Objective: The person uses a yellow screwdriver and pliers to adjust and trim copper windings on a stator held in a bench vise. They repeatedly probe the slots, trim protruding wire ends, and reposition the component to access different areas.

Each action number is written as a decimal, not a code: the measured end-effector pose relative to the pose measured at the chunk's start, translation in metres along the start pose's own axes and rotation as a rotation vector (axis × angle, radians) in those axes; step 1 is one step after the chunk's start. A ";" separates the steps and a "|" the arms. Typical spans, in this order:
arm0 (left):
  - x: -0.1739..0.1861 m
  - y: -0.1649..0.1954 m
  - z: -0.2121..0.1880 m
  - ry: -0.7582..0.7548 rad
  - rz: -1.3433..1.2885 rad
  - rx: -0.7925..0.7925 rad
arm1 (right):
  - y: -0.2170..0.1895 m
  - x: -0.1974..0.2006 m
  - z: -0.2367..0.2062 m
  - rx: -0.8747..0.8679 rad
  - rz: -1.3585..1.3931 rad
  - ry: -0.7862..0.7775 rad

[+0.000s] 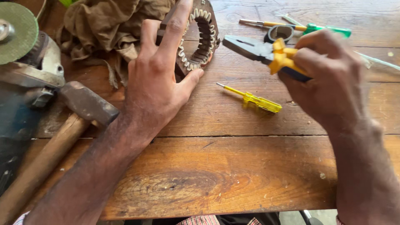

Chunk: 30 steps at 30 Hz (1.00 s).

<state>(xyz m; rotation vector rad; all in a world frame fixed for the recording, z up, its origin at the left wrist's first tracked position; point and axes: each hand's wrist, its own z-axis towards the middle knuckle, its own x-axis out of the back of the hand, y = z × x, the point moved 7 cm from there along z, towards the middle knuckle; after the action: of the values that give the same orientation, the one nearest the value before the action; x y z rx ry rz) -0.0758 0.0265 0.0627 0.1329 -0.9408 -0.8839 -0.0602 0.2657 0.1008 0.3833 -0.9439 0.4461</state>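
The pliers (254, 51) lie roughly level in the upper right of the frame, their long axis running left to right and the closed grey nose pointing left toward the motor stator (199, 39). The right hand (329, 79) is clamped around the yellow handles. The left hand (160, 79) rests fingers spread against the stator at upper centre, thumb touching its lower edge. A yellow screwdriver (252, 98) lies between the hands on the worn wooden table (233, 166); a hammer (79, 112) and angle grinder (25, 54) sit at left.
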 end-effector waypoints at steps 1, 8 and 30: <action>0.000 -0.001 0.000 0.002 0.002 0.006 | -0.003 -0.007 0.002 -0.008 0.024 -0.033; -0.004 0.003 0.001 0.035 0.034 -0.009 | -0.015 -0.026 -0.001 -0.001 -0.025 -0.171; -0.007 0.008 0.001 0.026 0.048 -0.003 | -0.017 -0.035 -0.006 -0.038 -0.116 -0.302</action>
<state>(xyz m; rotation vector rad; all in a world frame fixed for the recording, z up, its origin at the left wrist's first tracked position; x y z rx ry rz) -0.0734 0.0369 0.0627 0.1181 -0.9146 -0.8373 -0.0653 0.2478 0.0662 0.4768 -1.2145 0.2668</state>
